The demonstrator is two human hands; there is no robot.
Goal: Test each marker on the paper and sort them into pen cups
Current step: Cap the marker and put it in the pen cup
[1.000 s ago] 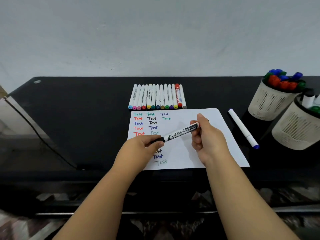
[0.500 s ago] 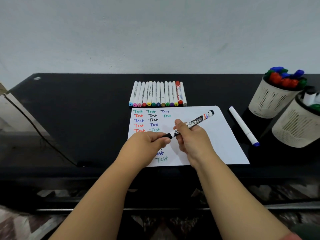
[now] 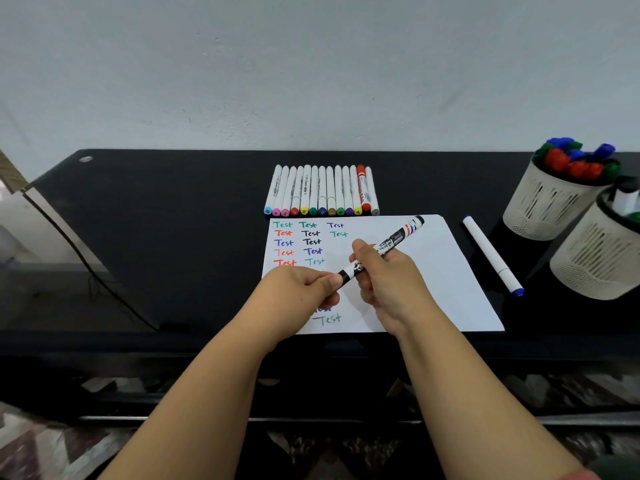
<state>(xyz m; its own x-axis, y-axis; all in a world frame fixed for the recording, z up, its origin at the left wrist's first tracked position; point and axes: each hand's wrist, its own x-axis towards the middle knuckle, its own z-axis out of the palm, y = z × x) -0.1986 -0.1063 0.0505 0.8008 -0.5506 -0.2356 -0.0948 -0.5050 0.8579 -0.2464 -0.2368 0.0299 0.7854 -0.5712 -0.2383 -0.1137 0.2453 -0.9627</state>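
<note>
Both hands over paper (image 3: 446, 271) — R hand (image 3: 384, 275) grips black marker (image 3: 391, 242) mid-barrel, L hand (image 3: 304, 289) pinches its cap end; marker tilted, far end twd pen cups (image 3: 543, 206).

Plain grey-white wall (image 3: 311, 64) behind glossy black table (image 3: 156, 220); dark cable (image 3: 86, 268) down its left edge; patterned floor (image 3: 41, 441) below, light soft and even.
</note>
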